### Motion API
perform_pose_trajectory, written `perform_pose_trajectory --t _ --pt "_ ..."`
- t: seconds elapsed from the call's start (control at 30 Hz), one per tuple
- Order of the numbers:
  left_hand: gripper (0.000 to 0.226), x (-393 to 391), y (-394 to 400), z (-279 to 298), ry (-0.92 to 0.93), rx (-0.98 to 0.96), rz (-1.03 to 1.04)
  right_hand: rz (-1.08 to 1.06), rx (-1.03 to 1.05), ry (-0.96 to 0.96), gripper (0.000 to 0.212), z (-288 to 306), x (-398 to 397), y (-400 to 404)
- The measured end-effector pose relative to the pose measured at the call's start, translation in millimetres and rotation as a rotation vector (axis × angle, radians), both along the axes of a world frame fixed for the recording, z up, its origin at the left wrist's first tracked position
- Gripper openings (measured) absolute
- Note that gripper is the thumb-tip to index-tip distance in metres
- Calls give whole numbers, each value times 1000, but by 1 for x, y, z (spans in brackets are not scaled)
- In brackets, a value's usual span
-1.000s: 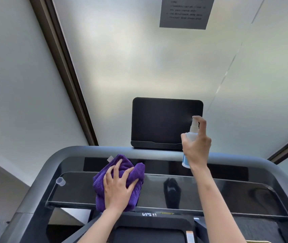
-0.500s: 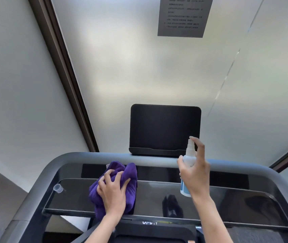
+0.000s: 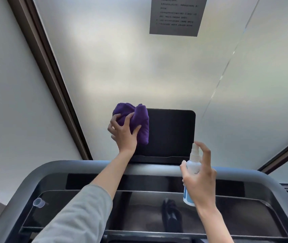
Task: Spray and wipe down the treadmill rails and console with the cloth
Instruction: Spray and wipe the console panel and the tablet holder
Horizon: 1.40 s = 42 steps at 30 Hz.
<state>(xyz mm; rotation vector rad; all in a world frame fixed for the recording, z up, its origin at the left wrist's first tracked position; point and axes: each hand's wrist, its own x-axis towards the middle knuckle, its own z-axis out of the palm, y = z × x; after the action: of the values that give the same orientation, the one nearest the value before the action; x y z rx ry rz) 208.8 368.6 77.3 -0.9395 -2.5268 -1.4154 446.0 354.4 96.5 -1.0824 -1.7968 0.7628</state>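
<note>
Two hands up on the treadmill console, both busy. Purple cloth [image 3: 134, 122] is bunched, pressed to the upper-left corner of the black screen [image 3: 170, 134], spilling past its top and left edges. Cloth's long axis runs roughly 12-to-6, w/ the bulk at the top. Left hand [image 3: 124, 133] grips it from below, fingers curled into the folds, thumb on the right side; grey sleeve [image 3: 80, 213] comes in from approx 7 o'clock.

Right hand [image 3: 200, 179] holds the spray bottle [image 3: 192, 172] at about 4 o'clock from the cloth, well apart from it. Bottle's upright, nozzle at 12, base at 6, slight lean right. Fingers wrap the white body, index finger arched over the pump top; can't tell if it's pressing.

Screen stands on a small ledge along its bottom edge, above the grey curved rail [image 3: 55, 168] that loops across and down both sides. Below that, the glossy dark console tray [image 3: 244, 216], reflecting. Small clear cup [image 3: 39, 202] sits at the tray's left end, approx 7 o'clock from the cloth.

Behind: frosted glass wall [image 3: 113, 58], dark frame post [image 3: 52, 71] slanting at 10 o'clock, grey notice sheet [image 3: 176, 14] at 1 o'clock, text too blurred to read. Most of the screen to the right of the cloth is uncovered, open wall above it.
</note>
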Motion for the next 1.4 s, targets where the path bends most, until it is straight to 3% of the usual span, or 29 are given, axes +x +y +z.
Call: perform_pose_trajectory --t 0.2,0.33,0.43,0.53,0.63,0.77,1.0,1.13,1.23,1.4 --pt "25 2 -23 -41 65 5 8 -1 -6 -3 67 -4 1 5" --pt "24 11 -37 -32 44 -16 39 3 -12 13 68 -4 3 5" --pt "27 18 -24 -7 201 88 82 2 -7 14 68 -3 2 7" --pt "36 22 17 15 305 -79 -7 -4 3 2 65 -3 -1 10" --pt "51 34 33 -4 292 -254 -79 6 -4 6 66 -4 -3 11" --pt "37 32 14 -33 396 -83 -67 17 -15 3 67 -9 -2 10" --pt "32 59 -20 -41 368 -181 16 5 -26 24 67 -12 7 11" --pt "38 58 7 -19 341 -39 7 -19 20 13 66 -10 14 14" --pt "47 59 33 -18 319 -127 -55 -27 11 16 67 -12 20 16" --pt "33 46 35 -47 472 -23 16 -31 2 5 68 -20 31 15"
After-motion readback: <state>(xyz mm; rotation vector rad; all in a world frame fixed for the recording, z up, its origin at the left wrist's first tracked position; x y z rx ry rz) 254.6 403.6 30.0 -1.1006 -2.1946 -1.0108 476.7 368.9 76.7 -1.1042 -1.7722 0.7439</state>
